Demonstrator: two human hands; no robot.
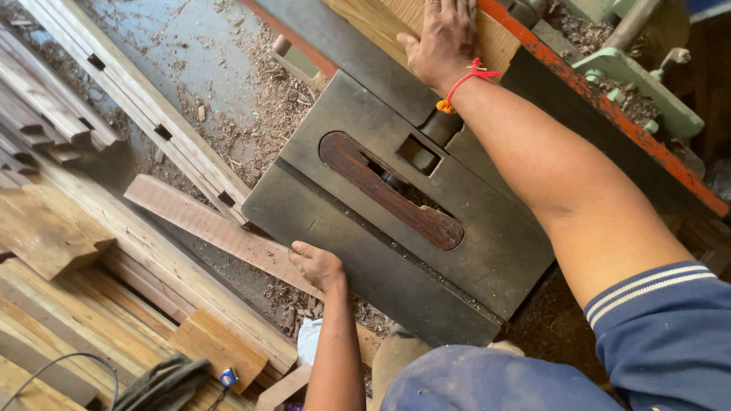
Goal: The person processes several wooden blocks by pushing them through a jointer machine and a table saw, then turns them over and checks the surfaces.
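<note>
The right hand (444, 39) is laid flat, fingers spread and extended, on a pale wooden board (396, 27) that rests on the far part of the dark metal saw table (457, 259); nothing is gripped, the palm being simply pressed down on the wood. A red thread with an orange bead (464, 80) is tied round the wrist just behind that hand. An orange-painted metal rail (601, 103) is seen just to the right of the hand, running away along the forearm, and a pale green machine part (647, 84) lies beyond the rail.

The left hand (318, 266) is curled at the near left edge of the saw table, its fingers bent over a long reddish plank (213, 228) that leans below the table edge; how firmly the plank is grasped cannot be told, as the fingertips are hidden. Between the two hands, a long rust-brown insert (396, 194) with a slot is set in the table top, with a small square opening (419, 154) beside it.

To the left of the left hand, stacked wooden boards (91, 304) and notched timber lengths (145, 114) are laid on a floor strewn with sawdust and shavings (266, 106). A dark cable (46, 369) and a bundle of grey cloth (164, 384) are seen below and to the left of that hand
</note>
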